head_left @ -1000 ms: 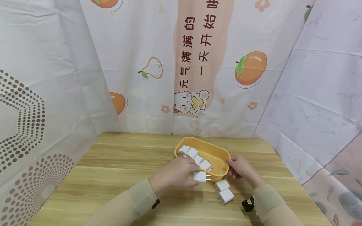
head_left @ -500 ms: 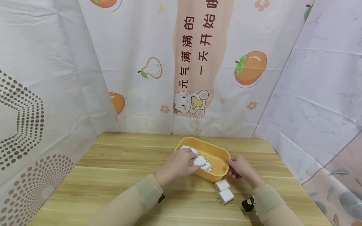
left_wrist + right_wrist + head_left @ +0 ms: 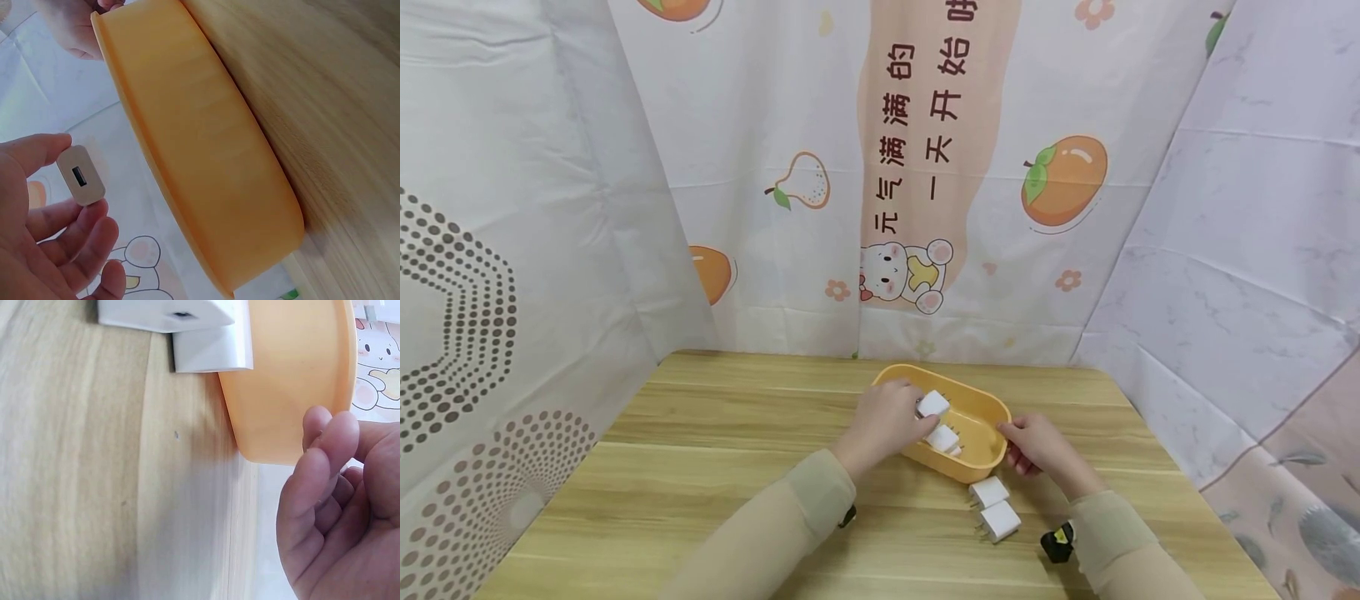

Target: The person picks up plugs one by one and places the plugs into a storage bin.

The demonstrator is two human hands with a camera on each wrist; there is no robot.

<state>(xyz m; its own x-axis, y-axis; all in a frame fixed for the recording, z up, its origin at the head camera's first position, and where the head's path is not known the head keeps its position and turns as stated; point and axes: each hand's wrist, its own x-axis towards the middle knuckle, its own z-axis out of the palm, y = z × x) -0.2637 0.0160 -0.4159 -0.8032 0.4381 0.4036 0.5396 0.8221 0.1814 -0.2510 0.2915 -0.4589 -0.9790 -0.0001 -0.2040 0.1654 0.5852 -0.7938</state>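
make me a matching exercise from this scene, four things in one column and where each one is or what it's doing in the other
Things
1. left hand
2. right hand
3. two white chargers
4. black object

Places or states
A. lying on the wooden table, in front of the tray
B. beside the right sleeve
C. touching the end of the yellow tray
D. pinching a white charger over the tray

Pairs: 1-D, 2-C, 3-A, 4-B

My left hand (image 3: 887, 421) hangs over the yellow tray (image 3: 981, 404), whose chargers (image 3: 943, 437) crowd its 9 o'clock side, leaving bare floor toward 3. At 5 o'clock two chargers (image 3: 996, 508) block the table (image 3: 700, 467); 9 o'clock lies open.
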